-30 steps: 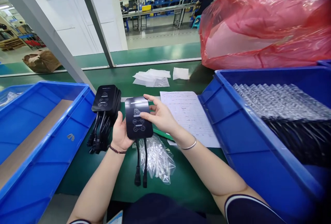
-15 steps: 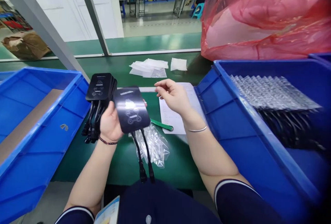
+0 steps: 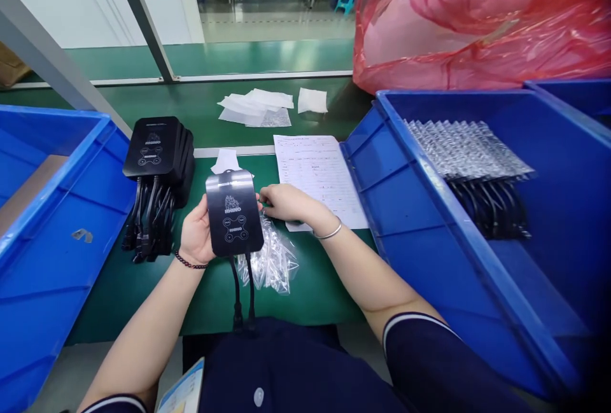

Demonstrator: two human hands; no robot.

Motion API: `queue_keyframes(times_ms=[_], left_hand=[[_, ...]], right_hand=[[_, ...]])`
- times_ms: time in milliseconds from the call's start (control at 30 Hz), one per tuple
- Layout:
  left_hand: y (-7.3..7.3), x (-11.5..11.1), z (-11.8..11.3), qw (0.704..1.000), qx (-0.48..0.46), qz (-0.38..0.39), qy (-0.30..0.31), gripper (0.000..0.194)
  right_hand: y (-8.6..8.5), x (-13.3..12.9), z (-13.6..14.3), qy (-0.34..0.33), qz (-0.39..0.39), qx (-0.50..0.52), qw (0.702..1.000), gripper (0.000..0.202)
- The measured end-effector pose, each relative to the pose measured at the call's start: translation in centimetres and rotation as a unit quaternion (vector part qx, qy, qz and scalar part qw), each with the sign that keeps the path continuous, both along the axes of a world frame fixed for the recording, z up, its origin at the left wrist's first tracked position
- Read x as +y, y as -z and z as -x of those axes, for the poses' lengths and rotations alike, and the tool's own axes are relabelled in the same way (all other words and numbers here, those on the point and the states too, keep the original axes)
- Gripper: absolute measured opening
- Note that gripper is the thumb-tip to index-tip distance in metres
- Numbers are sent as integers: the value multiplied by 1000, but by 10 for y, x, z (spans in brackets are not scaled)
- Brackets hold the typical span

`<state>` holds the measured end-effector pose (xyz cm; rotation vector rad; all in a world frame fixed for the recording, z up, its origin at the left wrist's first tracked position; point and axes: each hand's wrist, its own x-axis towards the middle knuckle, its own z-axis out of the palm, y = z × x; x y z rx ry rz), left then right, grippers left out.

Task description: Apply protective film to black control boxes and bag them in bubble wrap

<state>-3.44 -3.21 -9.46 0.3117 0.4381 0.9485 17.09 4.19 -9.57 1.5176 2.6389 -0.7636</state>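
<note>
My left hand (image 3: 196,233) holds a flat black device (image 3: 233,214) from its left side and from beneath. White print faces up on it, and two black cables hang toward my body. Just right of the device, my right hand (image 3: 280,202) has its fingers drawn together at the upper edge of a pile of clear plastic bags (image 3: 272,257); what they pinch, if anything, is too small to name. A stack of similar black devices (image 3: 153,149) with cables stands to the left.
Blue bins stand at left (image 3: 52,222) and right (image 3: 429,235); the right one holds bubble-wrapped items (image 3: 470,149) with black cables. A printed sheet (image 3: 317,177), white pouches (image 3: 258,107) and a big red plastic bag (image 3: 477,25) lie farther back.
My right hand has moved down and left to beside the device. The device is now more upright in view. The green tool no longer shows. The camera view has shifted.
</note>
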Motion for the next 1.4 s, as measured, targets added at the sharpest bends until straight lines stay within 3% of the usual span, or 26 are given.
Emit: queue_keyframes(times_ms=[100,200,267,333,433,567,633,733,800,967,1133,1267,1400], left_hand=[[-2,-5,-1,1000,-16,-8,5,67],[-7,-9,5,999,-32,-37,-5,66],[-8,-13,8,998,-40,-49,-4,65],[-6,-16,10,998,-44,-54,6,67],[1,-17,10,998,-43,-48,28,70],[4,-17,6,997,-52,-44,42,68],[1,-17,4,996,-60,-56,45,68],[-3,-18,3,995,-40,-68,69,72],[-3,-19,3,995,-28,-71,70,72],[-2,-17,4,995,-45,-60,62,73],[-1,-18,5,995,-36,-51,81,76],[0,-19,1,996,-56,-55,52,70],[-5,-19,-9,994,-70,-30,73,66]], right_hand=[[-17,-3,-7,63,21,55,996,15],[-26,-14,-2,90,181,206,957,17],[-18,-23,9,59,321,268,906,12],[-4,-28,22,32,406,255,877,8],[13,-26,32,30,441,245,863,18],[8,-18,27,29,442,303,844,20],[3,-16,24,40,444,359,820,17],[6,-18,26,23,508,402,761,17],[12,-20,30,16,540,379,751,18],[20,-20,33,19,535,382,753,11],[12,-23,31,22,503,354,789,11],[-5,-23,26,71,398,417,814,8],[-29,-19,12,125,277,497,813,13]])
